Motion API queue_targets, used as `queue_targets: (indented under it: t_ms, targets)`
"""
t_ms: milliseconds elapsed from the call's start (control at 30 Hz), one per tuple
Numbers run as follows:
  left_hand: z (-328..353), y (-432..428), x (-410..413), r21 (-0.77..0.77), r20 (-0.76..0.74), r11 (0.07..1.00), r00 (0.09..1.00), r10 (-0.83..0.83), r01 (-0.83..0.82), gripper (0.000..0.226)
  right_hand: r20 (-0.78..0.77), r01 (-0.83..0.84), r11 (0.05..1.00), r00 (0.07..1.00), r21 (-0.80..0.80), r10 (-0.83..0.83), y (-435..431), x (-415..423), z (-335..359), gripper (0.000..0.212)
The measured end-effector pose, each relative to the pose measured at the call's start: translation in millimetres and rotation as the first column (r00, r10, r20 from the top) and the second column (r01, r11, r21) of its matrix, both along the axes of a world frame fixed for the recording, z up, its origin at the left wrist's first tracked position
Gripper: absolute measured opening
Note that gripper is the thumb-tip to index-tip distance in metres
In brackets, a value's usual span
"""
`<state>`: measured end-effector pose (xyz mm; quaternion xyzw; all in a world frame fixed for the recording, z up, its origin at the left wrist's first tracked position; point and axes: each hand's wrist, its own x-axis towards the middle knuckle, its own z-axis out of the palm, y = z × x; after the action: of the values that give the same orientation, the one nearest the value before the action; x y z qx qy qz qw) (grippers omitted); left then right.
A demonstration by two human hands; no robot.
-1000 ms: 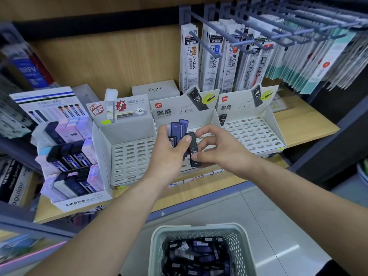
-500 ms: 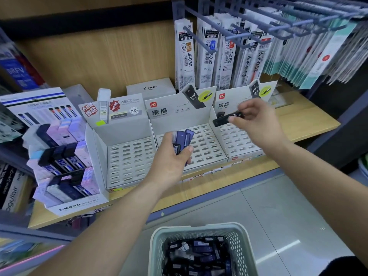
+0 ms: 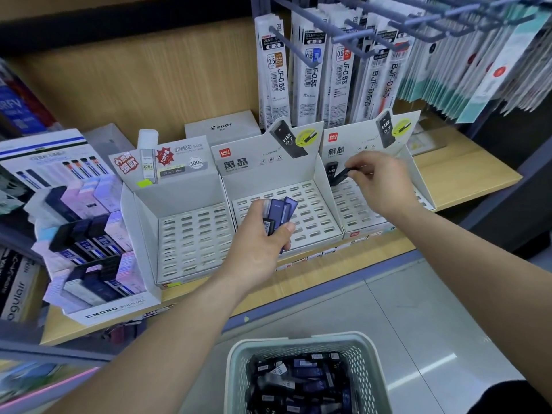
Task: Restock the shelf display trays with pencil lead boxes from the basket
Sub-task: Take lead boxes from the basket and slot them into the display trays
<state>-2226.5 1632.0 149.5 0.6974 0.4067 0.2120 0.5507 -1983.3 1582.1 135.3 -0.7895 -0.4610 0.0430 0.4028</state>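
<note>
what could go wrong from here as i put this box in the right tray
1. The right hand pinches the black lead box by one end, tilted over the right tray. It may miss its slot or knock over the standing box in the back corner.
2. The left hand grips a loosely fanned bundle of boxes above the middle tray. One could slip out and drop.

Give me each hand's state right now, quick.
Left hand: holds a bunch of lead boxes.
Right hand: pinches one black box at the right tray.
</note>
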Motion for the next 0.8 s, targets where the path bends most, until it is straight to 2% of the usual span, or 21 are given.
queue_targets:
  t_ms: [200, 300, 400, 600, 700, 767, 800]
  targets:
    - [2, -1, 0, -0.013, 0.006, 1.000, 1.000, -0.008, 0.008, 0.013, 0.164, -0.106, 0.994, 0.980, -0.023, 0.109, 6, 1, -2, 0.019]
    - [4, -2, 0, -0.014, 0.005, 1.000, 1.000, -0.006, 0.006, 0.016, 0.209, -0.109, 0.994, 0.972, -0.011, 0.109, 12, -1, -5, 0.021]
    - [7, -3, -1, -0.042, 0.026, 0.999, 1.000, 0.006, -0.004, 0.018, 0.186, -0.080, 0.997, 0.979, -0.004, 0.079, 17, 1, -8, 0.021]
    - [10, -3, -4, -0.073, 0.039, 0.997, 0.999, 0.013, -0.010, 0.013, 0.154, -0.060, 0.990, 0.985, -0.131, 0.080, 25, 2, -15, 0.025]
    - [12, -2, -5, -0.084, 0.052, 0.996, 0.998, 0.027, -0.022, 0.014, 0.157, -0.022, 0.995, 0.987, -0.093, 0.037, 19, -6, -2, 0.025]
    - [13, -2, -6, -0.081, 0.053, 0.996, 0.998, 0.029, -0.025, 0.014, 0.076, -0.019, 0.999, 0.997, -0.032, 0.021, 6, -22, 11, 0.022]
    - [14, -2, -6, -0.078, 0.059, 0.997, 0.998, 0.028, -0.024, 0.014, -0.034, -0.060, 0.998, 0.998, -0.026, 0.059, 0, -33, 19, 0.018]
